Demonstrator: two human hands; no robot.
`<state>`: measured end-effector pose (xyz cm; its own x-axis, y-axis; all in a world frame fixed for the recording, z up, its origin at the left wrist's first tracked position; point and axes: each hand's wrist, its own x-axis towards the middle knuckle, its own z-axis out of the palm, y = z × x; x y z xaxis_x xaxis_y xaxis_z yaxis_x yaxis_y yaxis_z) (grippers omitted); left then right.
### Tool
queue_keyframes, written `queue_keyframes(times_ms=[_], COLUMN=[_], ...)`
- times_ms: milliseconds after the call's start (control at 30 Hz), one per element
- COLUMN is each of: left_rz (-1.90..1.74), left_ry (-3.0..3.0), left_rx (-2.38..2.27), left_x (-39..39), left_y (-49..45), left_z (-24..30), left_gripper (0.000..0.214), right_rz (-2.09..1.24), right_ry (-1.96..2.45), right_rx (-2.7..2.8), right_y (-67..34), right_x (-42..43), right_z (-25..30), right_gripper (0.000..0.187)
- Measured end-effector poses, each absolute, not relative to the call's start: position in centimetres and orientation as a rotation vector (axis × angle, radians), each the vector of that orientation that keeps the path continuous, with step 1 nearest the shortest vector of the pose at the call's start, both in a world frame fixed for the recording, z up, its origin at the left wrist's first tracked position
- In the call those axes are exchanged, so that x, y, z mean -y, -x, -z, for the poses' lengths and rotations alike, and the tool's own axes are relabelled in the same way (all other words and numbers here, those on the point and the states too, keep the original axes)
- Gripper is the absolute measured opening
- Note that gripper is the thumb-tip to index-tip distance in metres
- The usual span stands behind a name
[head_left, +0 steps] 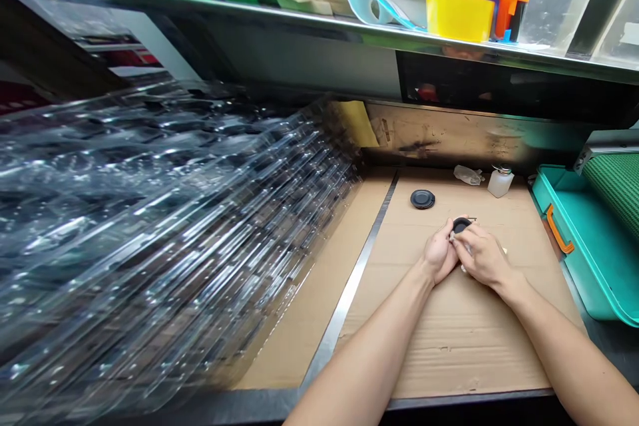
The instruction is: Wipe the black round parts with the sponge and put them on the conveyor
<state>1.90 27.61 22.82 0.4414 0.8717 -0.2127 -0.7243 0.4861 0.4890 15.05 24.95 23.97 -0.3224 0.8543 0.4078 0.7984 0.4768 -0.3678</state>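
Note:
My left hand (439, 254) is closed around a round black disc-shaped part (460, 225), holding it above the cardboard-covered bench. Against the near side of that part, my right hand (482, 254) pinches a small whitish piece, perhaps a cloth or wipe (452, 236); its kind is too small to tell. A thin dark tip sticks out past the right fingers. Behind the hands, to the left, a similar round black part (423, 199) lies flat on the cardboard (399, 319).
Stacked clear plastic trays (190, 233) fill the left side. At the back stand a small white bottle (500, 182) and a crumpled clear bag (468, 175). A teal bin (589, 266) with an orange handle is on the right, beside a green belt (616, 186). Overhead, a shelf (319, 20) holds a yellow container (459, 16).

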Motion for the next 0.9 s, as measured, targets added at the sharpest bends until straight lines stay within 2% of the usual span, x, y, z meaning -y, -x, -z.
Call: queue_keyframes(times_ms=[133,300,433,533,667,767,900], left_rz=[-1.031,-1.031,-1.027,-1.021,-1.039,-1.038,-1.078], left_ry=[-0.377,-0.353,-0.352,-0.332,-0.34,-0.345,-0.403], left_rx=[-0.471,-0.503,-0.499,-0.502,-0.518,-0.53,-0.503], left_x=[-27.8,-28.0,-28.2,-28.2,-28.3,-28.4,-28.1], left_y=[-2.0,-2.2,-2.1,-2.1,-2.1,-2.1,-2.4], left_z=[-22.7,-22.3,-22.0,-21.9,-21.8,-21.6,-21.3], left_gripper=[0.035,0.036,0.038,0.04,0.04,0.041,0.035], right_rz=[0.002,0.023,0.106,0.023,0.062,0.0,-0.002], right_ry=[1.629,1.567,1.753,1.665,1.803,1.779,1.707], right_rx=[2.108,2.238,2.151,2.254,2.164,2.229,2.25], right_y=[-15.1,-14.6,-14.5,-14.7,-15.1,-15.1,-14.5], right_x=[-25.0,-25.1,-24.9,-24.9,-24.9,-24.6,-24.7], right_z=[-24.5,-24.7,-24.9,-25.1,-25.6,-25.9,-25.6], right_gripper=[0.013,0.016,0.019,0.017,0.021,0.018,0.017])
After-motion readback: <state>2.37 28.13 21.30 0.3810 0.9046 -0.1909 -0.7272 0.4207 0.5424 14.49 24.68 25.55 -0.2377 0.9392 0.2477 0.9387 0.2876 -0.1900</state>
